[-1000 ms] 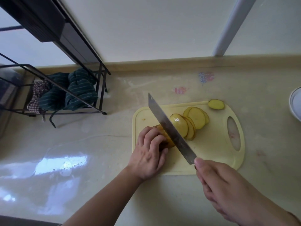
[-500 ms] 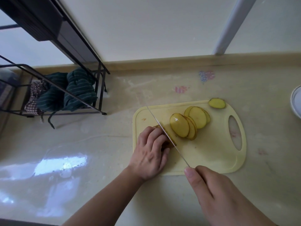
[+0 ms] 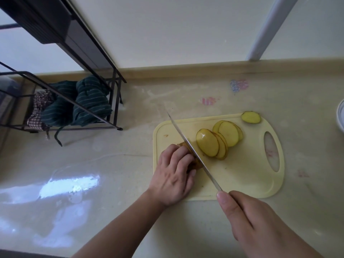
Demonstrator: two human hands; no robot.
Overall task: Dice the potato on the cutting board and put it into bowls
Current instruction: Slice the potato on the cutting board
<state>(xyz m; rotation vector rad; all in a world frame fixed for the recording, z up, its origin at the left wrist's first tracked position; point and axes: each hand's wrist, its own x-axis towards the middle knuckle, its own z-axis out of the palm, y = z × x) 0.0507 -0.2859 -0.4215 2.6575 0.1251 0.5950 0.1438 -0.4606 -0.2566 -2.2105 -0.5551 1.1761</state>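
Nearest the camera, the right hand is wrapped around the handle of a knife, the thumb laid along the top just behind the blade; the handle itself is hidden inside that grip. The blade runs up and to the left across the yellow cutting board, seen almost edge-on, its tip over the board's far left edge.

Just left of the blade, the left hand curls its fingers over the uncut end of the potato, holding it down on the board. Only a brown sliver of that piece shows between the fingers and the knife, so how much of it is left is hard to judge.

On the right side of the blade, a fan of overlapping potato slices lies on the board. Beyond them, a small end piece sits at the board's far edge, near its oval handle hole.

The board rests on a pale, glossy tabletop. At the right edge of the view is the rim of a white bowl, well apart from the board. Far left, a black wire rack holds green striped cloths beside the wall.
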